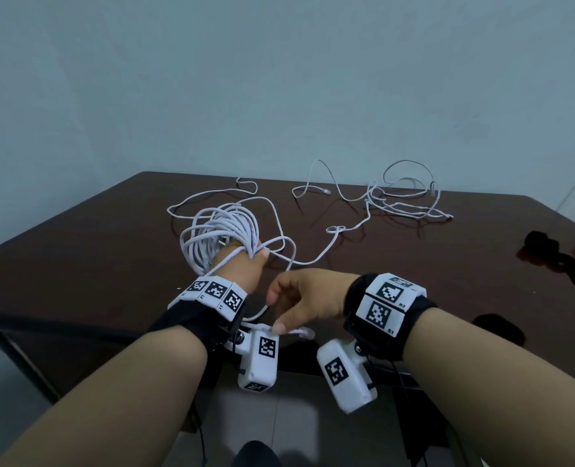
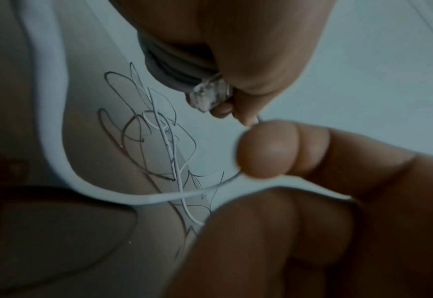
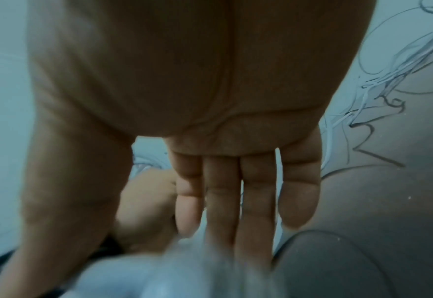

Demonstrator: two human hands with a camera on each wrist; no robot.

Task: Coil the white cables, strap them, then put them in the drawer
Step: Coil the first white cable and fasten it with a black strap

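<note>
Gripping the coil [image 1: 218, 237] at frame centre in my left hand [image 1: 242, 267], my right hand [image 1: 303, 298] pinching the cable end [image 1: 304, 332] below; loose cable [image 1: 404, 200] on the tabletop [image 1: 77, 264] upper right may snag; loops could slip off.

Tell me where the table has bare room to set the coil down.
Bare: the table's left part, left of the coil in the left hand. Crowded: loose cable at the far middle and right, black straps at the right edge.
</note>
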